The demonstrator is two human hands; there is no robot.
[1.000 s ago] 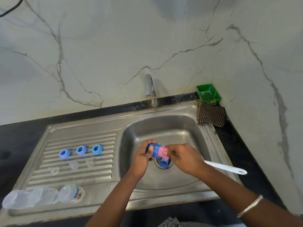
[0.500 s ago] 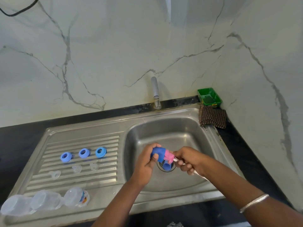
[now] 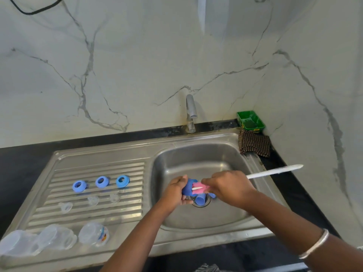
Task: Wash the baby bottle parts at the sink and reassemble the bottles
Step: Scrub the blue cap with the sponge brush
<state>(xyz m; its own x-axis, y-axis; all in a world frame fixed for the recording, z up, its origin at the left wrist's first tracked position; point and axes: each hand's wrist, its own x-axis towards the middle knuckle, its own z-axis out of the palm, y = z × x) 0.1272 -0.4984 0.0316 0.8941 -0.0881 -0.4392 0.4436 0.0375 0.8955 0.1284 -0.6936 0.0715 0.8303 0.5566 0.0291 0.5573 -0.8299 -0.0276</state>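
Observation:
Over the sink basin, my left hand grips a blue bottle cap. My right hand holds a bottle brush by its white handle, and the brush's pink head lies against the cap's mouth. Another blue cap lies on the drain. On the ribbed drainboard sit three blue collar rings, three clear nipples and three clear bottles lying on their sides.
A steel tap stands behind the basin with no water running. A checked cloth and a green soap tray sit at the back right corner. Black counter surrounds the sink; marble wall behind.
My right hand has swung the brush so its white handle now points up and right. The pink head has pulled partly out of the blue cap.

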